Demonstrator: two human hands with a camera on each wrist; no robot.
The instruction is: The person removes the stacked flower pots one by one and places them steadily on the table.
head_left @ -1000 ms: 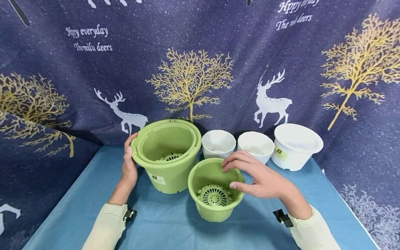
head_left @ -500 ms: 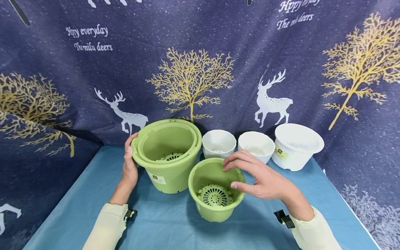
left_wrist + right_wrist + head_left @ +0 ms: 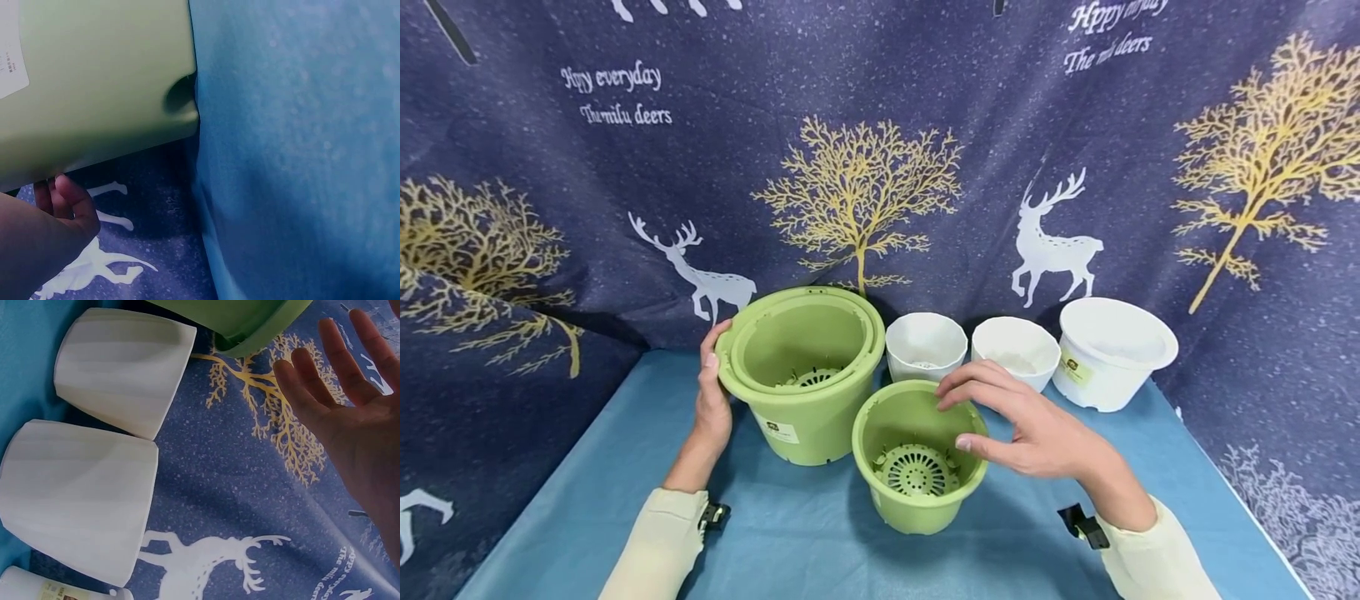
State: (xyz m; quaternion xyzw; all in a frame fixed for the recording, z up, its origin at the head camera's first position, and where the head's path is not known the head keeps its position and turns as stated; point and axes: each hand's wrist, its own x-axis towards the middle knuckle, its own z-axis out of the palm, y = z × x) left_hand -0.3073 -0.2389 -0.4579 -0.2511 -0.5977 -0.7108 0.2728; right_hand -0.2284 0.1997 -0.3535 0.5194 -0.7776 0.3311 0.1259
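Note:
A large green flower pot [image 3: 812, 429] stands left of centre, with a second green pot [image 3: 797, 342] nested inside it. My left hand [image 3: 711, 400] rests against its left side, fingers at the rim; the left wrist view shows the fingertips [image 3: 62, 181] touching the wall. In front and to the right stands a smaller green flower pot [image 3: 917, 512] with a slotted base inside. Over its right wall, my right hand [image 3: 1022, 425] is held with thumb and fingers spread apart. Nothing is in its fingers, and the right wrist view shows them relaxed.
Two white faceted pots [image 3: 925, 342] [image 3: 1015, 337] stand behind the small green pot. A white round pot [image 3: 1108, 379] with a label is at the right. The blue tablecloth [image 3: 775, 533] meets a dark blue printed backdrop [image 3: 925, 225] behind the pots.

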